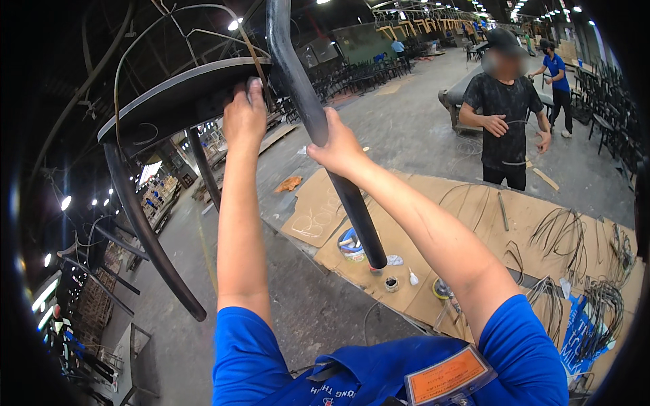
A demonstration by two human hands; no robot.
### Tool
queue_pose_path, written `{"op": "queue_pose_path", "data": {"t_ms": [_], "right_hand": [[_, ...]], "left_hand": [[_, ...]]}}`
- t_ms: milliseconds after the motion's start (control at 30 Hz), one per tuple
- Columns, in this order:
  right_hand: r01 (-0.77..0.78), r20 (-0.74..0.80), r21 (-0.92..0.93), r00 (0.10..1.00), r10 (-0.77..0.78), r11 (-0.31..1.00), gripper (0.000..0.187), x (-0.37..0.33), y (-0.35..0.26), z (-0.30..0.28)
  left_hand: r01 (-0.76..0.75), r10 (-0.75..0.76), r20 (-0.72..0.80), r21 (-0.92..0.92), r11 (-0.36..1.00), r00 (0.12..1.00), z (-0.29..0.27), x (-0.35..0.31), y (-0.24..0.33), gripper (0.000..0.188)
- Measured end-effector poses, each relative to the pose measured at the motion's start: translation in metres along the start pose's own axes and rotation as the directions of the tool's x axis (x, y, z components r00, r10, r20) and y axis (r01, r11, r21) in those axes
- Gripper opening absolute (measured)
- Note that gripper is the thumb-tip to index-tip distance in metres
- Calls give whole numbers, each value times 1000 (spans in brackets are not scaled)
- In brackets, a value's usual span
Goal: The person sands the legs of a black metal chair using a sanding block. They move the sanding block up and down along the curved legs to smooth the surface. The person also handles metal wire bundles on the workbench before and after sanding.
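A black chair (183,81) hangs tilted in front of me at upper left, with bent wire hooks (116,74) around it. My right hand (340,147) is closed around the chair's thick black leg (359,223), which slants down over the table. Against the underside of the seat rests my left hand (245,118), its fingers curled and pinched. A small pale bit shows at those fingertips, too little to name. Other black legs (145,223) of the chair hang down at left.
Cardboard covers a table (413,230) at right. On it are a tub (351,243), a small open jar (391,284), a white dropper bottle (413,276) and bundles of dark wire (602,311). Beyond stands a person in black (508,122); another in blue (556,74) is farther back.
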State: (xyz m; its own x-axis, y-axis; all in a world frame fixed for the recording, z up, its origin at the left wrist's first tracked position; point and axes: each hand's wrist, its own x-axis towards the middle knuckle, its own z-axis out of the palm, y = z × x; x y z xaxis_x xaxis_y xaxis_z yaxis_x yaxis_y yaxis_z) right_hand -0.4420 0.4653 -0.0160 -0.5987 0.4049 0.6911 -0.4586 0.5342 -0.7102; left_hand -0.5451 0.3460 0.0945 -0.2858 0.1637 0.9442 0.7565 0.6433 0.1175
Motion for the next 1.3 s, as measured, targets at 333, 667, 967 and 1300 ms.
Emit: {"op": "queue_pose_path", "data": {"t_ms": [333,667,967,1300], "right_hand": [[85,-132,37,988,-80,996,59,2,13,27],[33,-85,97,996,-25,995,54,-1,7,47],[-6,-24,76,1000,8,997,63,-8,-2,56],[27,-72,63,997,-22,998,58,-6,-3,72]], "left_hand": [[529,-252,490,-584,616,835,9,22,-30,50],[297,-250,177,-326,898,952,9,18,-40,50],[387,-373,105,-317,866,922,2,19,-54,46],[492,-398,290,-457,741,870,0,30,-54,68]]}}
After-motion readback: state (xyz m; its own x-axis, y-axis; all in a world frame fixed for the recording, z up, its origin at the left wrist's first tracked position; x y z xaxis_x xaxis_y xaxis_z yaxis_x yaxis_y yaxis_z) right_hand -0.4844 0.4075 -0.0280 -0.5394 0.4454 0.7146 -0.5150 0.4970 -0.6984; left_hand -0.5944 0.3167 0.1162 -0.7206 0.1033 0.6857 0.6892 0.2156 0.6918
